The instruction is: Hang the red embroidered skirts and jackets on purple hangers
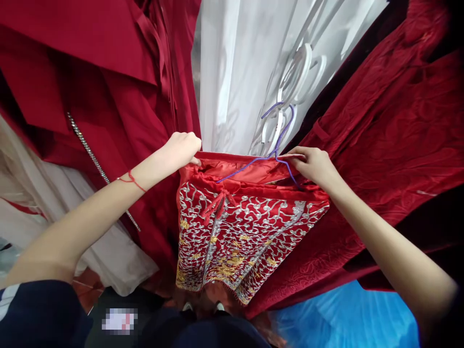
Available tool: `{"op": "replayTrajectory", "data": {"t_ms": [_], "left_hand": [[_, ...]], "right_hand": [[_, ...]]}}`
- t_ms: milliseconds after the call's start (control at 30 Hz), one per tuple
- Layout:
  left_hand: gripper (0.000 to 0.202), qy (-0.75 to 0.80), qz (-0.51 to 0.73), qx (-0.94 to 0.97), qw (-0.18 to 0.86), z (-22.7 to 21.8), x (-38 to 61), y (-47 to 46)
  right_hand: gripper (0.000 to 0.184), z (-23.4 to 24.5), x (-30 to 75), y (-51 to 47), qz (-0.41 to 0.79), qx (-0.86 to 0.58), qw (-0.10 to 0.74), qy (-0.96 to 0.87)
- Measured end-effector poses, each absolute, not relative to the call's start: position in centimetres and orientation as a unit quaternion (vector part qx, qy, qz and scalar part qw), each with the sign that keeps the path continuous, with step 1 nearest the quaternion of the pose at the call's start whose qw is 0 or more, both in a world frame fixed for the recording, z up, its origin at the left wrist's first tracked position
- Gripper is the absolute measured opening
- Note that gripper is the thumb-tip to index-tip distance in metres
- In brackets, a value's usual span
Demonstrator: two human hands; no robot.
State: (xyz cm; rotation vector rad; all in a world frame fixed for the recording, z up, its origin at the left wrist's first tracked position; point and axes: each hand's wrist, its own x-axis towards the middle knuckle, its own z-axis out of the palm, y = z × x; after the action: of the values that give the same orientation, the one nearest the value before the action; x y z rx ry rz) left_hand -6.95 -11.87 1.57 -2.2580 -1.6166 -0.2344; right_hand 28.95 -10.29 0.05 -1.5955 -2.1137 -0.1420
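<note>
A red garment (239,227) with silver and gold embroidery hangs in front of me on a purple wire hanger (279,140). My left hand (183,147) is closed on the garment's top left edge, a red string round that wrist. My right hand (313,164) pinches the top right edge, right beside the hanger's wire. The hanger's hook rises among white plastic hangers (300,72) above.
Dark red clothes hang close on the left (108,87) and right (391,135), one with a rhinestone strap (90,154). White garments (235,72) hang behind the middle, pale fabric (108,256) lies lower left, and blue tulle (344,314) is at lower right.
</note>
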Motion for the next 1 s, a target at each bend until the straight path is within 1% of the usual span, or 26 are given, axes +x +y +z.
{"op": "replayTrajectory", "data": {"t_ms": [67, 100, 200, 233, 300, 367, 400, 533, 600, 667, 767, 833, 900, 1000], "left_hand": [[0.026, -0.58, -0.104, -0.787, 0.184, 0.4, -7.9, -11.8], [0.025, -0.578, -0.139, -0.783, 0.184, -0.3, -8.3, -11.9], [0.033, -0.563, -0.312, -0.752, 0.142, -3.2, -9.3, -11.9], [0.036, -0.566, -0.355, -0.732, 0.133, -4.2, -9.5, -11.9], [0.039, -0.577, -0.398, -0.698, 0.15, -5.8, -10.1, -11.9], [0.039, -0.572, -0.393, -0.692, 0.196, -6.2, -10.9, -12.1], [0.039, -0.562, -0.377, -0.704, 0.216, -5.8, -11.4, -12.5], [0.043, -0.504, -0.301, -0.774, 0.236, -1.9, -12.6, -16.1], [0.043, -0.496, -0.298, -0.778, 0.246, -0.2, -11.7, -19.1], [0.041, -0.504, -0.287, -0.775, 0.25, 0.3, -9.7, -22.1], [0.034, -0.535, -0.247, -0.782, 0.201, -0.7, -6.3, -24.3], [0.027, -0.547, -0.239, -0.789, 0.145, -1.6, -4.8, -24.0], [0.022, -0.544, -0.268, -0.791, 0.083, -2.0, -3.8, -22.8], [0.021, -0.508, -0.37, -0.778, -0.022, -1.9, -2.1, -20.5]], "right_hand": [[0.028, -0.2, 29.2, -11.1, -0.044, -0.555, 0.264, -0.788], [0.026, -0.3, 29.4, -11.3, -0.038, -0.543, 0.274, -0.793], [0.023, -0.9, 29.7, -11.4, 0.017, -0.512, 0.313, -0.8], [0.022, -1.1, 29.7, -11.3, 0.047, -0.503, 0.327, -0.798], [0.022, -1.6, 29.5, -11.1, 0.1, -0.497, 0.351, -0.787], [0.021, -2.0, 29.1, -11.0, 0.119, -0.508, 0.363, -0.772], [0.021, -2.2, 28.9, -11.2, 0.11, -0.516, 0.362, -0.768], [0.026, -2.5, 28.4, -12.0, 0.061, -0.544, 0.33, -0.769], [0.03, -2.8, 28.4, -12.0, 0.092, -0.542, 0.336, -0.765], [0.031, -3.0, 28.5, -11.6, 0.129, -0.521, 0.364, -0.762], [0.03, -3.3, 28.6, -10.9, 0.151, -0.497, 0.398, -0.756], [0.033, -3.1, 28.6, -10.8, 0.18, -0.499, 0.4, -0.748], [0.04, -2.9, 28.5, -10.8, 0.206, -0.506, 0.397, -0.737], [0.042, -2.8, 28.3, -11.0, 0.196, -0.512, 0.408, -0.73]]}}
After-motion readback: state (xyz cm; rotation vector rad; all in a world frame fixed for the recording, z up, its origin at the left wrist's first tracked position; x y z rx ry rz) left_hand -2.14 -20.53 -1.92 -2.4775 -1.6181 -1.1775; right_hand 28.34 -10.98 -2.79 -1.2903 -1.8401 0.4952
